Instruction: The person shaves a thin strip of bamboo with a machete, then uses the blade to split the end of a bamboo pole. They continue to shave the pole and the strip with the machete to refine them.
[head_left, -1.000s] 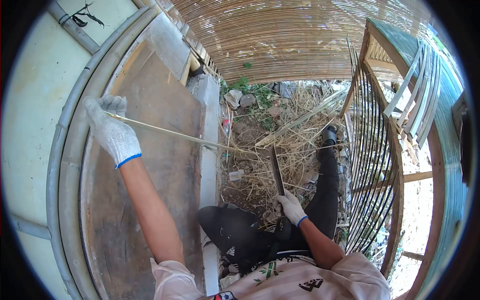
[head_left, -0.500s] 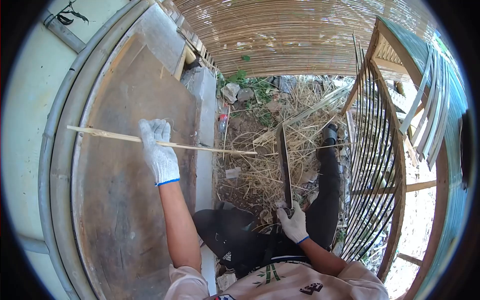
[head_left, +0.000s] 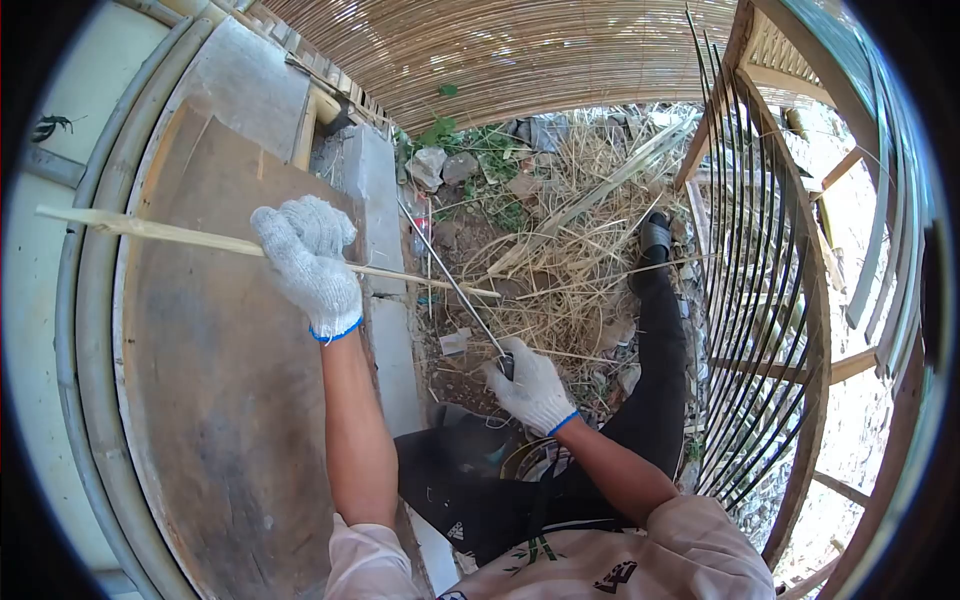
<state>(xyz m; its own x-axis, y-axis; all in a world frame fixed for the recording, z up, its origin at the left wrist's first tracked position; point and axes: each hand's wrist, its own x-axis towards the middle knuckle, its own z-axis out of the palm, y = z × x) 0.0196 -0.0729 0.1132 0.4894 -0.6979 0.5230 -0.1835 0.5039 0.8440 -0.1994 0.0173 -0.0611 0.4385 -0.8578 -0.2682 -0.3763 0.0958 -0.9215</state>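
My left hand [head_left: 308,262], in a white knit glove with a blue cuff, is closed around a pale bamboo strip [head_left: 175,231]. The strip's thick end points left and its thin end reaches past the board's edge over the ground. My right hand [head_left: 532,390], gloved the same way, grips the dark handle of a machete [head_left: 450,279]. Its long narrow blade slants up and away to the left, seen nearly edge-on, and overlaps the thin end of the strip in this view.
A worn brown board [head_left: 230,400] lies at left beside a concrete ledge [head_left: 392,350]. Straw and bamboo shavings [head_left: 575,270] cover the ground. On the right, dark thin rods [head_left: 745,290] lean in a wooden frame [head_left: 815,330]. A slatted bamboo screen [head_left: 540,50] stands behind.
The machete has swung left and turned from broadside to edge-on, as my right hand moved up and left. My left hand's grip has turned, and the strip has shifted left.
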